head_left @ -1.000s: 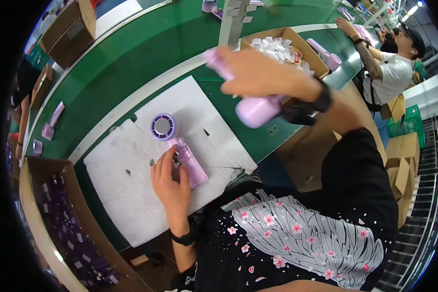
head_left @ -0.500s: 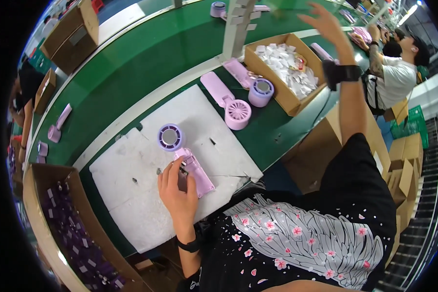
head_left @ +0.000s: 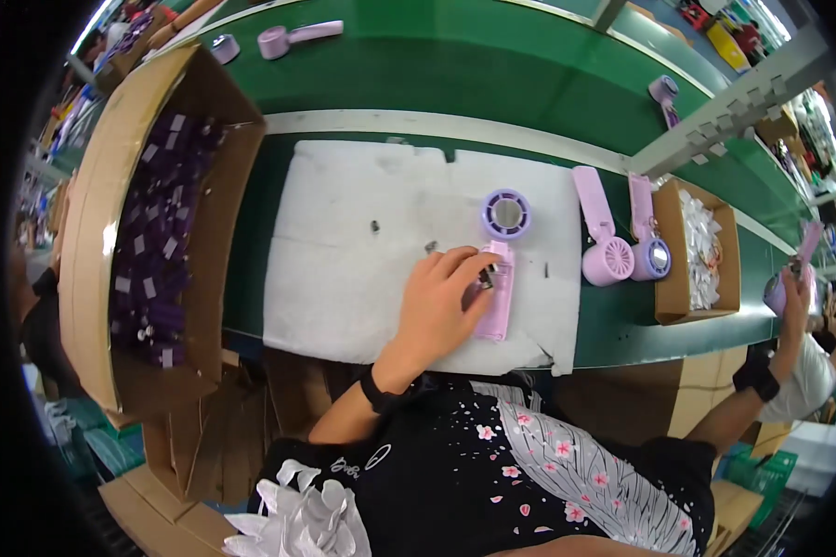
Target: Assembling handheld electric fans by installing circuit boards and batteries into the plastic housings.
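My left hand (head_left: 441,302) is curled over the opened pink handle of a handheld fan (head_left: 500,311), lying on a white foam sheet (head_left: 344,269). Between its thumb and fingers shows a small dark, metallic part (head_left: 487,276); its exact kind is unclear. The fan's round purple head (head_left: 506,214) lies face up at the far end of the handle. Out at the far right, my right hand (head_left: 793,302) grips another pink and purple handheld fan (head_left: 809,246), raised off the bench. Its fingers are partly hidden.
Right of the foam lie two pink fans (head_left: 608,260) (head_left: 651,258) beside a cardboard box (head_left: 675,306) of small white pieces. A large carton (head_left: 93,251) with purple wrapped parts stands left. Beyond a pale rail, a green belt (head_left: 455,65) carries more fans. A metal post (head_left: 724,111) rises at right.
My right hand has come from above the belt to the far right and now holds a fan. My left hand stays on the opened handle. The view has swung round to the left.
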`<state>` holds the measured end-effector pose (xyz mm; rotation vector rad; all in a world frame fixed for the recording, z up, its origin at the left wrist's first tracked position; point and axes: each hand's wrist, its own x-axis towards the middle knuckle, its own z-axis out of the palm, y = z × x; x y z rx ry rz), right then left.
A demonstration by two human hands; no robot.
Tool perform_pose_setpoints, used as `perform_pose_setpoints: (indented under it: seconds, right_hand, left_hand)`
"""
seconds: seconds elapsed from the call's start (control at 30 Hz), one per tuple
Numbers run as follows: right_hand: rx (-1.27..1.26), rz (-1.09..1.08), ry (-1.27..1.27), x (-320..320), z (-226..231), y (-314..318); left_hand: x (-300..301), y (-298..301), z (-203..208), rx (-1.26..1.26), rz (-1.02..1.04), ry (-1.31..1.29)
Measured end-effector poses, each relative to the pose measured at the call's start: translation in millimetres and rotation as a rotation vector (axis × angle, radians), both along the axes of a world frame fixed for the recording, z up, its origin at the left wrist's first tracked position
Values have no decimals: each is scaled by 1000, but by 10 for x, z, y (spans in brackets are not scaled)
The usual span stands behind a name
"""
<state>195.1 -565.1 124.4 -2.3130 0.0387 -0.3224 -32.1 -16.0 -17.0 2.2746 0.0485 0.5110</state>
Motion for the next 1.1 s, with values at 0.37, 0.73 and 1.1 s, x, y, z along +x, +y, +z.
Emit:
perform_pose_setpoints:
  seconds: [0.37,0.73,1.1]
  right_hand:
    - [-908,594,69,-688,-387,3596]
    - [-1254,572,156,-440,-565,3719]
    - [-673,1159,-270,1135,-739,6418]
  left_hand:
    - [40,-81,-131,-367,118,-92]
    - [-61,175,-106,-291,42,15]
    - [-126,313,77,-325,-20,129]
